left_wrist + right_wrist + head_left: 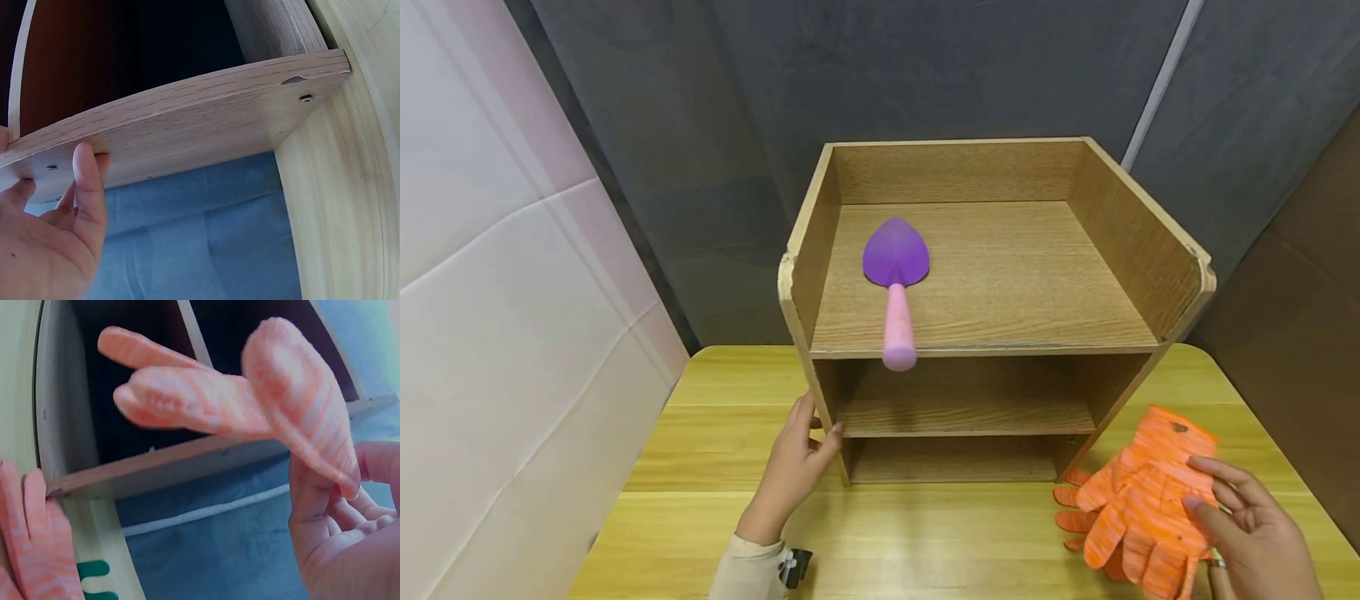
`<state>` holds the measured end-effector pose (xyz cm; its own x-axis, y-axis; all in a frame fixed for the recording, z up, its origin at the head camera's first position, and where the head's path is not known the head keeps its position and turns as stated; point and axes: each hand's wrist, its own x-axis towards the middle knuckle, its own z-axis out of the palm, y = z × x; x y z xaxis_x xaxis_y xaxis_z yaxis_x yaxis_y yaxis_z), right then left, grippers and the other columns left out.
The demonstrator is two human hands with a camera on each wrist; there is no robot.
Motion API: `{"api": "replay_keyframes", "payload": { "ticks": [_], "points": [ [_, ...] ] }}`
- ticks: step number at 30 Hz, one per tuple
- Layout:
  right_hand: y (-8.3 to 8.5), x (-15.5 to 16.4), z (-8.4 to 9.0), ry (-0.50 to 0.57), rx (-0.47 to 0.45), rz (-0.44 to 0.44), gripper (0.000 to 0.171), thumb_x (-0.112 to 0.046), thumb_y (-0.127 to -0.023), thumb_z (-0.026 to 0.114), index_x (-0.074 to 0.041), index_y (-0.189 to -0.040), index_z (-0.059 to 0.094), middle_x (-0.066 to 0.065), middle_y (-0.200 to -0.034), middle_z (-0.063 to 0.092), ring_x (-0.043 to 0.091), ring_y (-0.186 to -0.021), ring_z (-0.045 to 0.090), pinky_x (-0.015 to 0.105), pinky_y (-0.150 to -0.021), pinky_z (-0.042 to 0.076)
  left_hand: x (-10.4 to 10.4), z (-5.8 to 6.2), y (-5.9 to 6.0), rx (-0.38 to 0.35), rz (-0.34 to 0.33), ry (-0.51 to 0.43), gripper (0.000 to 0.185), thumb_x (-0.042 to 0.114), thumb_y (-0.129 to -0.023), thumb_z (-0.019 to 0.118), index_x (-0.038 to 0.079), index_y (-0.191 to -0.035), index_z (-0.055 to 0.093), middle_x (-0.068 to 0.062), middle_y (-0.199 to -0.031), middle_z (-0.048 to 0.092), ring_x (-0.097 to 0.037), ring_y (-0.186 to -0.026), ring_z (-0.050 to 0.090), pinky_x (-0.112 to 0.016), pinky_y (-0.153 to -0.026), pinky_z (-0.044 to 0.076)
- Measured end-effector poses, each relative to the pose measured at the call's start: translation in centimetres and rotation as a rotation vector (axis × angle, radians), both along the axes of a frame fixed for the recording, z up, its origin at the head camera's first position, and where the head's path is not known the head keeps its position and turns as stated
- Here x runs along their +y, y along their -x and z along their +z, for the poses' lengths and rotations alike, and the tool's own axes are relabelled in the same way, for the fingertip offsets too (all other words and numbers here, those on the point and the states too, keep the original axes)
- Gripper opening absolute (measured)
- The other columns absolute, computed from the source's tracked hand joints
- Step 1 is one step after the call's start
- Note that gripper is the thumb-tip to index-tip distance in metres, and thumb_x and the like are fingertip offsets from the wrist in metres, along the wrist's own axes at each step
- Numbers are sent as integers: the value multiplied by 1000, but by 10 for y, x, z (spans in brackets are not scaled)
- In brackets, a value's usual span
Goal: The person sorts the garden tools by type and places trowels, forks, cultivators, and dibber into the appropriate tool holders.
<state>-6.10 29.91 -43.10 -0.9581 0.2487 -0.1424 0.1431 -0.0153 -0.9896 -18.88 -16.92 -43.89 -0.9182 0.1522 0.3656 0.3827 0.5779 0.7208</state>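
A wooden shelf unit [1138, 242] stands on a yellow-green table [925, 533]. On its top shelf lies a purple trowel [896, 253] whose pink handle juts over the front edge. My left hand [793, 467] rests with straight fingers against the unit's left side panel [206, 119], low down, thumb [89, 181] at its front edge. Right of the unit, my right hand [1247, 525] pinches an orange knitted glove [1150, 483] and holds it just above the table; in the right wrist view the glove [250, 400] hangs from my fingers [322, 506]. A second orange glove [31, 537] lies on the table beneath it.
The unit's two lower shelves [962, 408] hold nothing I can see. A white padded wall [497, 292] stands at the left and a dark curtain [700, 125] hangs behind. The table's front strip lies between my hands.
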Motion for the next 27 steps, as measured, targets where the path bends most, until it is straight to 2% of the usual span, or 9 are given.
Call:
{"api": "replay_keyframes", "payload": {
  "ticks": [6,9,12,14,15,16,19,25,27],
  "points": [
    [1,-11,7,-48,17,52,53,-9,-99,50,-29,-146,37,3,-159,-19,33,-141,-27,2,-75,44,0,-1,0,6,-1,-1,53,11,-90,59,12,-140,41,-15,-125,54,-24,-93,59,-23,-62,53],
    [3,-15,10,-113,27,82,52,-10,-100,49,-26,-147,36,12,-158,-19,37,-142,-22,2,-75,43,0,-2,-1,4,1,-1,54,12,-90,59,11,-140,40,-15,-124,54,-24,-94,59,-22,-62,53],
    [5,-18,10,-107,75,95,50,-6,-99,49,-24,-145,39,21,-158,-13,16,-144,27,4,-75,45,-1,-1,-1,5,4,0,54,11,-90,59,11,-141,40,-15,-125,54,-25,-94,59,-22,-62,53],
    [7,-20,10,-38,160,105,49,1,-97,49,-19,-141,44,11,-161,12,4,-112,59,7,-75,48,-1,-1,-1,9,5,2,54,11,-90,59,11,-141,39,-15,-125,54,-25,-94,59,-22,-62,52],
    [7,-22,10,1,210,113,49,5,-96,48,-17,-139,46,5,-159,25,0,-93,63,10,-75,50,-1,-1,-1,12,6,5,55,11,-90,59,11,-141,39,-15,-125,54,-26,-94,59,-23,-62,52],
    [8,-22,11,25,245,116,48,8,-95,48,-15,-137,48,-4,-153,36,-3,-74,60,12,-74,51,-2,-2,-1,13,7,7,54,11,-90,59,12,-141,39,-15,-125,54,-26,-94,59,-23,-62,52],
    [7,-25,12,78,325,133,48,13,-93,47,-10,-134,50,-22,-129,54,-3,-68,57,14,-72,53,-2,-2,0,6,9,10,55,12,-91,59,12,-142,39,-14,-125,54,-26,-94,59,-23,-63,53],
    [4,-27,11,147,343,151,50,16,-92,45,-10,-134,52,-19,-132,55,-4,-101,62,14,-80,53,-1,0,0,-17,3,14,57,14,-92,58,13,-144,37,-14,-131,52,-27,-97,60,-25,-67,54],
    [2,-28,13,177,354,161,50,17,-92,44,-10,-133,53,-16,-132,57,-1,-101,64,15,-80,54,-1,1,0,-21,3,16,57,15,-92,58,13,-145,37,-14,-133,52,-28,-98,60,-25,-67,54]
  ]
}}
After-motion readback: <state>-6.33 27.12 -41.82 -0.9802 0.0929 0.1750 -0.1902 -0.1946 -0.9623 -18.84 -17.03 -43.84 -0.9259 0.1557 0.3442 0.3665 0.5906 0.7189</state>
